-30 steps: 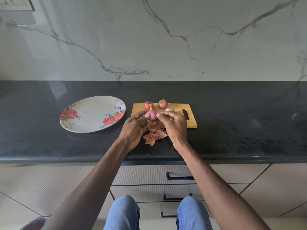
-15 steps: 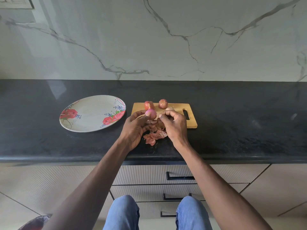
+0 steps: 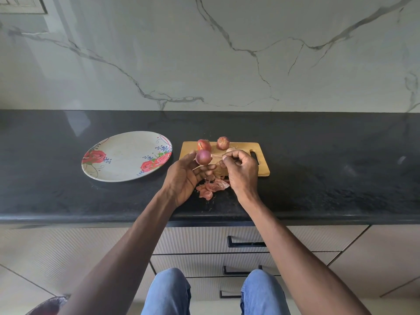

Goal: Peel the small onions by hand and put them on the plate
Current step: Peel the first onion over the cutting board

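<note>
Head view: my left hand (image 3: 184,178) holds the small onion (image 3: 203,157) at its fingertips, and my right hand (image 3: 242,170), which half a second ago was against it, has drawn aside pinching a thin strip of skin. Nearly bare, it belongs on the plate (image 3: 127,155) next.

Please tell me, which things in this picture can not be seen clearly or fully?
- Head view: a pale onion on the cutting board is mostly hidden behind the right hand.
- Whether the right hand's fingers pinch a strip of skin is too small to tell.
- The near part of the peel pile is covered by both hands.
- A dark rounded object at the bottom left is cut off by the frame edge.
</note>
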